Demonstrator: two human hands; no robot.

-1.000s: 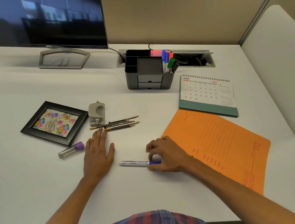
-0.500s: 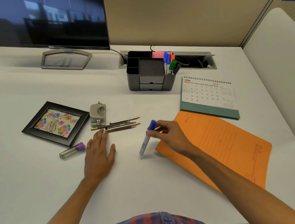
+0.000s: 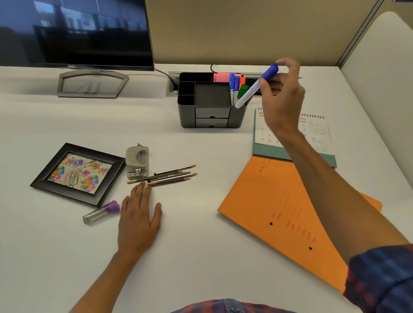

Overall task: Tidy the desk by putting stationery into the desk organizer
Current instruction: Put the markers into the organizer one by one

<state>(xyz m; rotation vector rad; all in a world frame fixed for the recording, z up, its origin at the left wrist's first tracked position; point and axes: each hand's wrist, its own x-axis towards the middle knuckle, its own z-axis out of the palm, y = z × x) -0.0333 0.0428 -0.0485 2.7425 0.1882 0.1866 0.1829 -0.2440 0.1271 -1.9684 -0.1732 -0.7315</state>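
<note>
His right hand [image 3: 282,96] pinches a blue-capped marker [image 3: 256,86], tilted over the desk organizer [image 3: 209,104], where other markers [image 3: 237,87] crowd the right compartment. Left hand [image 3: 137,215] lies flat beside loose pencils [image 3: 166,176]; calendar [image 3: 318,133] sits nearby.

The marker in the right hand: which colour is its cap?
Blue; the marker has a white barrel. The head view shows it.

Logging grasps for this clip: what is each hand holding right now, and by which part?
The right hand pinches the marker near its blue cap end. The left hand holds nothing, flat on the desk.
</note>
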